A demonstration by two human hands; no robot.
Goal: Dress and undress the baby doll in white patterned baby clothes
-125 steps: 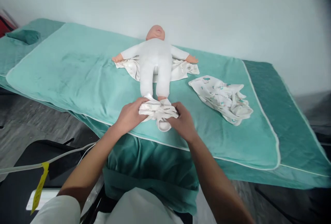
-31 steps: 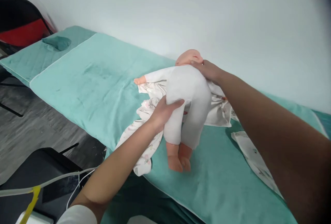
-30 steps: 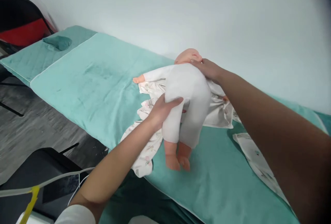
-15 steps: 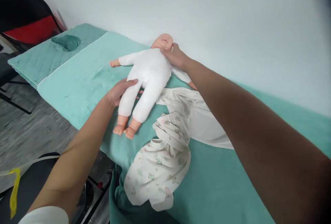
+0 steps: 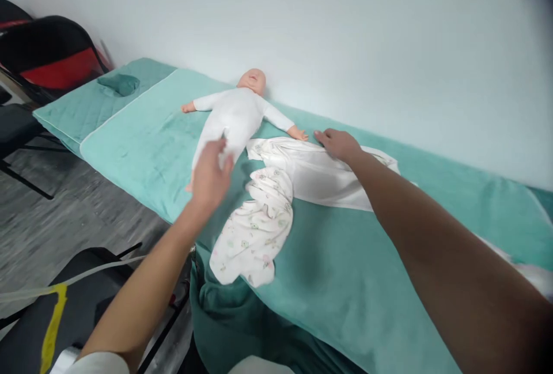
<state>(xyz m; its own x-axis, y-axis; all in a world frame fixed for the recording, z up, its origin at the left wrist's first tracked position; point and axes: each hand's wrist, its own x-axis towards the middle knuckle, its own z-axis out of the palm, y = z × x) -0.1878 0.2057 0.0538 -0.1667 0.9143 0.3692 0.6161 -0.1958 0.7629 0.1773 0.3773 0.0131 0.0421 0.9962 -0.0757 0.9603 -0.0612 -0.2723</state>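
A baby doll (image 5: pixel 239 112) with a white cloth body lies on its back on the green-covered bed (image 5: pixel 142 143), its head toward the wall. My left hand (image 5: pixel 211 172) is over the doll's legs, fingers apart and somewhat blurred, holding nothing; it hides most of the legs and feet. Just right of the doll's hand, my right hand (image 5: pixel 339 144) hovers above or touches a white baby garment (image 5: pixel 319 181); which one I cannot tell. Its fingers are extended and hold nothing. Small printed baby pants (image 5: pixel 254 235) lie crumpled below the garment.
The white wall (image 5: pixel 345 34) runs along the bed's far side. Black and red folding chairs (image 5: pixel 60 63) stand at the left end. A black chair (image 5: pixel 82 299) with a pale cord and yellow tape (image 5: pixel 54 328) is at the lower left. More white cloth (image 5: pixel 533 276) lies at the right.
Both hands have let go of the doll, which now lies flat. My right hand has moved from its neck down to the right, over the garment. The view has shifted slightly.
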